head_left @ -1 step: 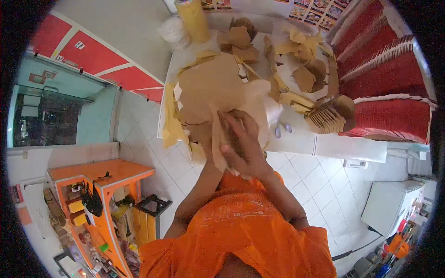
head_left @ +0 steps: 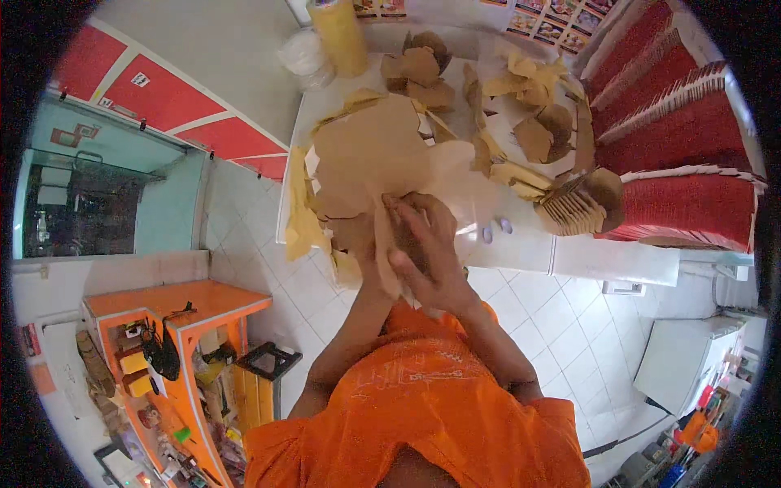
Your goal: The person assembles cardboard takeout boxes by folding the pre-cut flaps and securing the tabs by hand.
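Note:
A sheet of thin brown paper (head_left: 386,236), creased upright and blurred along its upper right part, stands between my hands in front of the table. My right hand (head_left: 429,248) is curled, its fingertips pinching the paper near the crease and its thumb lower down. Left of the crease is my left hand (head_left: 364,259); the paper and shadow hide its fingers, so its grip does not show. Just beyond both hands lies a broad pile of flat brown paper pieces (head_left: 370,138) on the white table (head_left: 512,254).
Folded brown card pieces (head_left: 419,69) stand at the back. A row of nested card pieces (head_left: 573,207) lies right, beside tall red stacks (head_left: 675,154). A yellow roll (head_left: 338,37) and white plastic containers (head_left: 305,57) stand back left. An orange counter (head_left: 179,305) is at left.
My right hand and the creased paper have shifted very slightly to the right. The blurred upper part of the paper has moved a little. The table's other things stay put.

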`<state>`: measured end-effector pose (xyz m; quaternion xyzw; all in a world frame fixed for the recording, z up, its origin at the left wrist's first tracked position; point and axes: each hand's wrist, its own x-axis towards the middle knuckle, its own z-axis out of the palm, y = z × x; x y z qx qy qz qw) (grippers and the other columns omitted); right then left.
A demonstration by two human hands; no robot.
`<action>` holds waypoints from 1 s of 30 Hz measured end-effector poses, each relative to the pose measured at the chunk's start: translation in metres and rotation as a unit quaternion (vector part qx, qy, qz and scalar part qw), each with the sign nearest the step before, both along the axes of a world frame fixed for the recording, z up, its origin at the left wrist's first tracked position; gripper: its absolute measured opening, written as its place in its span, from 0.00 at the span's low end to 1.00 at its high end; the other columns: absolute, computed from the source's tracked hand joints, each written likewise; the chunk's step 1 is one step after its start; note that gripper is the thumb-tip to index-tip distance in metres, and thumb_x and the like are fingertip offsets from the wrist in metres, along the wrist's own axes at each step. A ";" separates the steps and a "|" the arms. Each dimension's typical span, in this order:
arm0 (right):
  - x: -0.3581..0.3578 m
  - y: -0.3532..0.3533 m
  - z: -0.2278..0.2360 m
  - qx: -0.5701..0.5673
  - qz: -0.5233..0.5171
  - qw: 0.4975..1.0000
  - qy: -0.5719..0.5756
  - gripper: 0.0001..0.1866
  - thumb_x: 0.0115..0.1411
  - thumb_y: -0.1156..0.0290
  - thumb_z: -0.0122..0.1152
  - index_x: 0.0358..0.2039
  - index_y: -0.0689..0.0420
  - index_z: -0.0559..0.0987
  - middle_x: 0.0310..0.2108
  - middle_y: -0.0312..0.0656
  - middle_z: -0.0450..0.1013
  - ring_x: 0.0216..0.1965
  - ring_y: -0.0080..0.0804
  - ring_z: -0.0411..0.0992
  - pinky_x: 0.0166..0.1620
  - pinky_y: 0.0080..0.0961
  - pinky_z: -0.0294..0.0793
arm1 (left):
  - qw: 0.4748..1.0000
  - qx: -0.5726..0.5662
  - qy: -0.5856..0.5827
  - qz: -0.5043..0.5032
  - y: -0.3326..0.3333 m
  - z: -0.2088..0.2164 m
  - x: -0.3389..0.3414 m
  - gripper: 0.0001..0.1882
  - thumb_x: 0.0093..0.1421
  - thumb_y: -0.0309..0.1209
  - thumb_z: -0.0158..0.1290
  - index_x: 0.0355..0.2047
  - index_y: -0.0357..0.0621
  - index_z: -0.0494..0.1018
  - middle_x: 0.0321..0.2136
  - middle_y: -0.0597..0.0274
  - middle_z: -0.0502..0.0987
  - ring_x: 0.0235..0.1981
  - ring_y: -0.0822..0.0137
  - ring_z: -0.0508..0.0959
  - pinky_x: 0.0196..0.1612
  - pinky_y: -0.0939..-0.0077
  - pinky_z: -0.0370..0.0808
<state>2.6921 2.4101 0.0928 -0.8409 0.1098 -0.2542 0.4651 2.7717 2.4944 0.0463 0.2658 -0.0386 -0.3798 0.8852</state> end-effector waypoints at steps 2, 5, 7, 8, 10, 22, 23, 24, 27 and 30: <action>-0.003 -0.006 -0.005 0.029 0.028 0.999 -0.032 0.36 0.58 0.51 0.60 0.62 0.58 0.65 0.58 0.56 0.61 0.62 0.56 0.55 0.64 0.47 0.52 | 0.995 0.063 -0.074 -0.005 -0.007 0.018 0.007 0.23 0.69 0.45 0.46 0.55 0.41 0.64 0.46 0.61 0.72 0.48 0.63 0.73 0.55 0.66 0.71; -0.007 -0.012 -0.002 0.144 0.071 0.986 -0.054 0.34 0.57 0.56 0.63 0.60 0.60 0.67 0.50 0.56 0.69 0.55 0.54 0.65 0.58 0.43 0.63 | 0.982 0.118 -0.031 0.143 -0.019 0.019 0.025 0.14 0.65 0.37 0.54 0.45 0.41 0.71 0.40 0.64 0.75 0.42 0.69 0.75 0.47 0.74 0.73; -0.019 -0.021 0.029 0.220 0.069 0.971 0.062 0.30 0.55 0.60 0.66 0.56 0.59 0.71 0.43 0.53 0.74 0.48 0.50 0.73 0.52 0.39 0.70 | 0.934 0.246 -0.168 0.196 -0.015 0.019 0.039 0.11 0.61 0.34 0.59 0.37 0.40 0.74 0.32 0.67 0.76 0.35 0.73 0.76 0.41 0.78 0.73; -0.028 -0.033 0.027 0.109 0.025 0.986 0.120 0.26 0.54 0.63 0.67 0.52 0.58 0.74 0.38 0.50 0.76 0.43 0.45 0.76 0.48 0.37 0.72 | 0.896 0.308 -0.233 0.220 -0.011 0.023 0.045 0.10 0.59 0.33 0.62 0.33 0.40 0.75 0.28 0.69 0.76 0.32 0.74 0.76 0.38 0.80 0.73; -0.037 -0.072 0.036 0.040 -0.039 0.983 0.177 0.16 0.53 0.67 0.68 0.42 0.57 0.79 0.29 0.46 0.77 0.35 0.39 0.78 0.41 0.35 0.75 | 0.808 0.447 -0.371 0.101 0.002 0.052 0.049 0.11 0.57 0.33 0.64 0.27 0.39 0.75 0.22 0.70 0.76 0.27 0.77 0.75 0.33 0.82 0.72; -0.019 -0.036 0.028 -0.111 -0.197 0.973 -0.039 0.16 0.53 0.73 0.66 0.45 0.55 0.81 0.42 0.42 0.77 0.45 0.31 0.75 0.50 0.35 0.72 | 0.791 0.298 -0.521 0.119 -0.005 0.081 0.010 0.11 0.53 0.29 0.66 0.32 0.38 0.76 0.30 0.61 0.78 0.33 0.74 0.77 0.37 0.78 0.74; -0.029 -0.041 0.030 -0.009 -0.222 0.974 -0.034 0.13 0.54 0.74 0.65 0.42 0.57 0.82 0.40 0.42 0.78 0.42 0.29 0.76 0.46 0.31 0.74 | 0.791 0.264 -0.537 0.130 -0.001 0.074 0.016 0.14 0.53 0.30 0.66 0.36 0.38 0.76 0.34 0.60 0.78 0.36 0.73 0.77 0.39 0.77 0.74; -0.036 -0.044 0.032 0.094 -0.246 0.964 -0.030 0.10 0.56 0.75 0.65 0.40 0.58 0.83 0.38 0.41 0.79 0.40 0.28 0.77 0.42 0.28 0.76 | 0.846 0.252 -0.468 0.032 0.009 0.065 0.025 0.18 0.52 0.31 0.67 0.40 0.38 0.75 0.37 0.61 0.77 0.38 0.73 0.76 0.41 0.76 0.74; -0.039 -0.049 0.039 0.138 -0.263 0.953 -0.056 0.08 0.57 0.75 0.65 0.38 0.59 0.84 0.36 0.42 0.79 0.36 0.26 0.77 0.38 0.25 0.77 | 0.925 0.177 -0.272 -0.196 0.030 0.052 0.039 0.30 0.53 0.35 0.67 0.53 0.39 0.70 0.43 0.62 0.76 0.43 0.71 0.75 0.46 0.74 0.75; -0.031 -0.041 0.038 0.184 -0.231 0.953 -0.063 0.10 0.57 0.76 0.66 0.41 0.57 0.84 0.34 0.42 0.80 0.34 0.26 0.77 0.37 0.25 0.78 | 0.946 0.137 -0.192 -0.223 0.026 0.062 0.022 0.32 0.55 0.38 0.65 0.56 0.38 0.67 0.45 0.61 0.76 0.44 0.69 0.76 0.47 0.72 0.76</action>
